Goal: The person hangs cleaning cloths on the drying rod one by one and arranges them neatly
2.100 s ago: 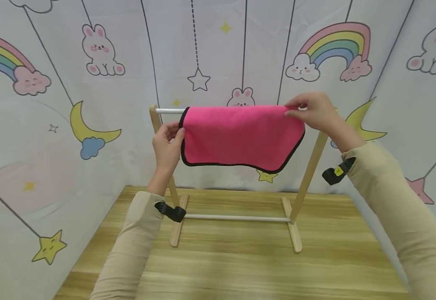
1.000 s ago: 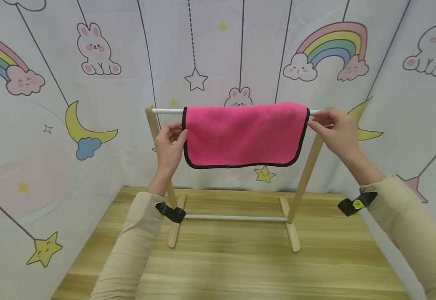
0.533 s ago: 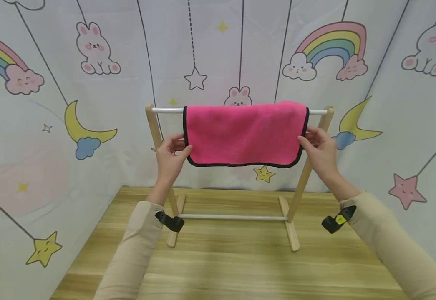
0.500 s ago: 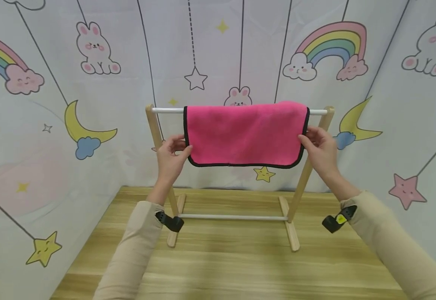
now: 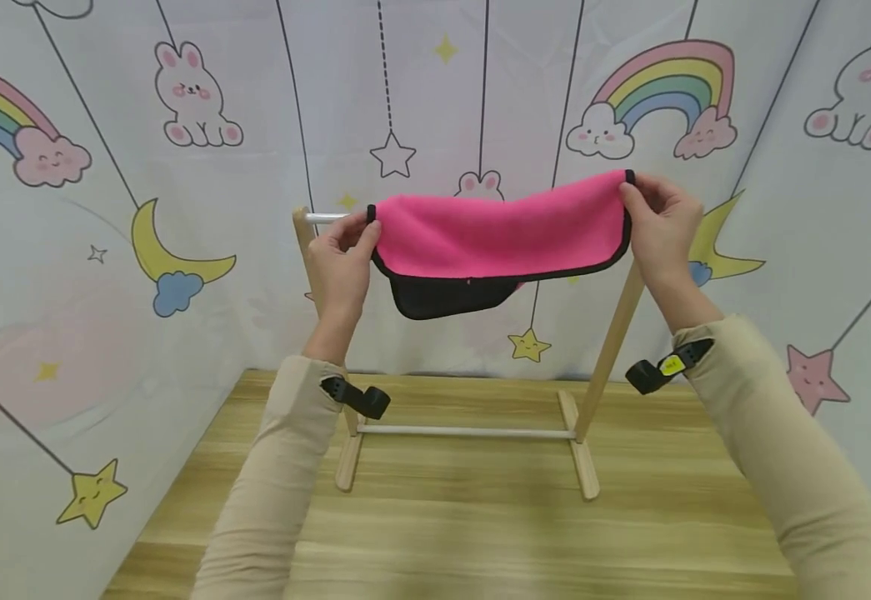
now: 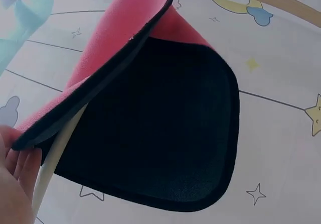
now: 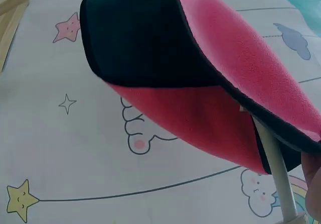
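- The pink cloth [image 5: 498,229] hangs between our hands at the white rail [image 5: 326,217], its black underside showing.
- Our left hand [image 5: 339,265] and right hand [image 5: 658,223] each pinch a top corner.
- The wooden rack [image 5: 611,350] stands on the table [image 5: 480,533].

Head camera looks forward and slightly down, taking in the whole rack [image 5: 606,350] from a little way back. The 2 wrist cameras sit close underneath, tilted up (very tight); all 3 share the pink cloth [image 5: 495,233] [image 6: 150,133] [image 7: 210,83].
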Tool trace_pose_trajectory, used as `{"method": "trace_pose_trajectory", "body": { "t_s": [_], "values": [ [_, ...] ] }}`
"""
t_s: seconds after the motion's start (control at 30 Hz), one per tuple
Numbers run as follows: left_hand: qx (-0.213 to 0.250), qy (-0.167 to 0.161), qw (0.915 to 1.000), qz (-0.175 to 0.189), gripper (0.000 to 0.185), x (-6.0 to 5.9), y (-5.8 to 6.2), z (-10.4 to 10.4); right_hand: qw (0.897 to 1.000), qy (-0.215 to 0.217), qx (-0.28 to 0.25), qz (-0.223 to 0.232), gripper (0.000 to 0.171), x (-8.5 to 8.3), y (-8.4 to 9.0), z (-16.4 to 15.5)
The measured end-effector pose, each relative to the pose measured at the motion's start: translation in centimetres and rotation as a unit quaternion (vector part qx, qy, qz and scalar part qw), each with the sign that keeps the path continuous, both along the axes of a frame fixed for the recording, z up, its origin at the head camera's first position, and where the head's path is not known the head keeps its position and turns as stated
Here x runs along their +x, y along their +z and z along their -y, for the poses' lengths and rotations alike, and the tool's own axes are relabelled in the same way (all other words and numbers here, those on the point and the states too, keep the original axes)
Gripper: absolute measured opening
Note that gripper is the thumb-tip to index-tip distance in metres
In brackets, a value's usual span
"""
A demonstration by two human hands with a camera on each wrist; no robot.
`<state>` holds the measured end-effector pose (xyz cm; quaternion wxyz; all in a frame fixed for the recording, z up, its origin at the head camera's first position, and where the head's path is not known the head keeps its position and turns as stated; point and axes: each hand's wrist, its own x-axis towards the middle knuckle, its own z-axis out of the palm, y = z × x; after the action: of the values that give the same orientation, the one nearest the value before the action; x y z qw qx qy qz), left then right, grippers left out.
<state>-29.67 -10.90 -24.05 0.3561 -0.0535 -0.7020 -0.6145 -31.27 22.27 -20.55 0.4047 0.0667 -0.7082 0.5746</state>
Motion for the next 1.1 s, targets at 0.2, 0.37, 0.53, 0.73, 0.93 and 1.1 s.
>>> {"method": "trace_pose_trajectory", "body": {
  "t_s": [0.2, 0.37, 0.53, 0.73, 0.93, 1.1],
  "values": [
    [0.122, -0.012, 0.9901, -0.068, 0.024, -0.6, -0.7, 1.4, 0.997, 0.063, 0.028, 0.036, 0.028, 0.9, -0.3, 0.6],
    [0.133, -0.011, 0.9904, -0.034, 0.024, -0.6, -2.0, 2.2, 0.982, 0.118, 0.057, 0.135, 0.037, 1.7, -1.1, 0.6],
    [0.099, -0.037, 0.9941, -0.024, 0.024, -0.4, -2.9, 1.9, 0.978, 0.116, 0.055, 0.164, 0.042, 2.3, -2.3, 0.5],
    [0.077, -0.063, 0.9950, 0.008, 0.026, 0.0, -3.6, 2.2, 0.979, 0.101, 0.100, 0.148, 0.033, 2.9, -5.3, 0.8],
    [0.060, -0.071, 0.9953, 0.027, 0.029, 0.0, -4.0, 2.0, 0.991, 0.095, 0.019, 0.096, 0.013, 2.8, -4.6, 0.2],
    [0.019, -0.057, 0.9979, -0.023, 0.029, 0.0, -2.5, 0.4, 0.988, 0.090, -0.126, 0.027, 0.006, 2.2, -2.2, -0.3]
  ]
}}
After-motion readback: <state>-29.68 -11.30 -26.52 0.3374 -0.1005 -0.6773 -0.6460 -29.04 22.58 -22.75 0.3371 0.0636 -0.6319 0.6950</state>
